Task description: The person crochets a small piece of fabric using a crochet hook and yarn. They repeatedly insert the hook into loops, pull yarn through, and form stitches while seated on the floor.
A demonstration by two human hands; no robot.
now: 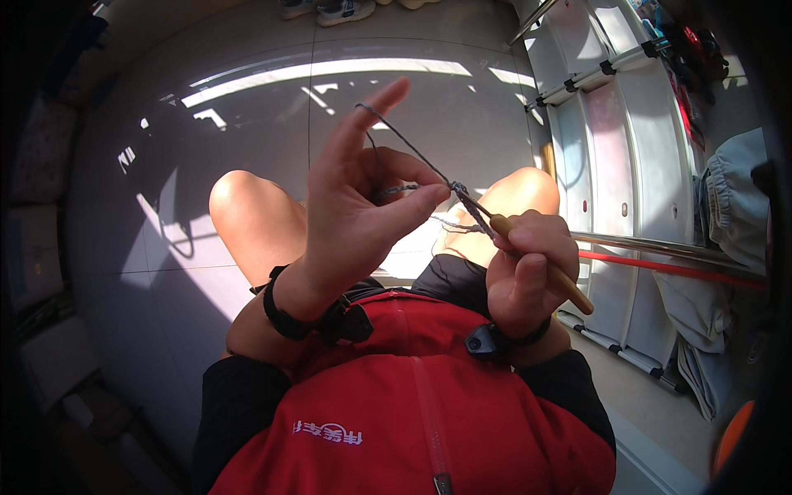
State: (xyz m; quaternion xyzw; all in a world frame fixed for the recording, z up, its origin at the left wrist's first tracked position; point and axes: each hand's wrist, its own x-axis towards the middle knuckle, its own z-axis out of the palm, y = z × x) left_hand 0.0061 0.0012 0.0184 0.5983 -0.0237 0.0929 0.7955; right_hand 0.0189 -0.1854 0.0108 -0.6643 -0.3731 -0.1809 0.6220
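Note:
My right hand (pixel 529 269) grips a crochet hook (pixel 566 291) by its yellowish-brown handle, its thin shaft pointing up and left. A narrow grey crocheted strip (pixel 473 210) runs alongside that shaft, from the hook's tip down to my right fingers. With thumb and fingertip, my left hand (pixel 365 198) pinches the grey work close to the tip. Grey yarn (pixel 405 141) loops over my raised left index finger and stretches taut to the hook. A chain-like length (pixel 399 189) passes behind the left thumb. Loose yarn ends (pixel 458 226) hang below, above my lap.
My bare knees (pixel 238 192) flank the work over a sunlit tiled floor (pixel 247 136). To the right stand a white storage rack (pixel 625 173) with metal rails, and pale cloth (pixel 739 192). Shoes (pixel 346 9) sit at the far edge. Boxes (pixel 37 247) line the dark left side.

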